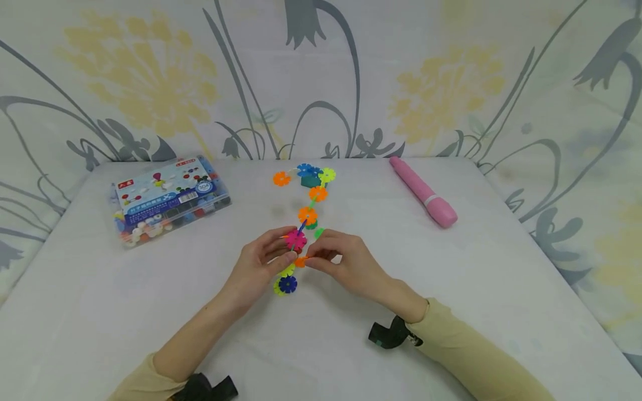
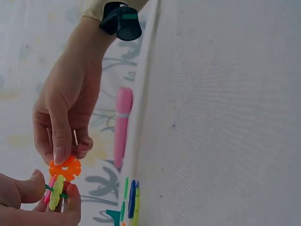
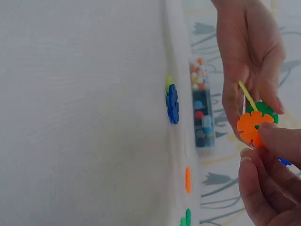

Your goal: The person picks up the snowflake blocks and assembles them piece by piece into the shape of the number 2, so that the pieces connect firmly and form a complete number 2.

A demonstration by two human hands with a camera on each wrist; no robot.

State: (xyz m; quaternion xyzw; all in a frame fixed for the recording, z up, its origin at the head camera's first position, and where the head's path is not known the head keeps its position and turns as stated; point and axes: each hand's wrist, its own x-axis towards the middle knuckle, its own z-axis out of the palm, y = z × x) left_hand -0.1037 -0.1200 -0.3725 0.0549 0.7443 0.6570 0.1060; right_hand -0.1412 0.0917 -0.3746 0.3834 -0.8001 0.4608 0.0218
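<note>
In the head view, the white-covered bench fills most of the lower frame; a clear-sided box of coloured pieces sits at its upper left, a view the right wrist camera shares from a low side angle and the left wrist camera does not, while the pink tube at upper right shows in the left wrist view but not in the right. The left hand comes up from lower left, thumb and fingers curved round a pink disc at centre; the right hand comes in from lower right, bent at the knuckles, thumb and fingertips pinching an orange disc just below it. The left wrist view shows that orange disc nearly face-on, with a yellow disc edge-on beside the pink one; the right wrist view adds a green disc behind the orange and a thin yellow strip. A dark blue disc lies below the hands in the head view.
</note>
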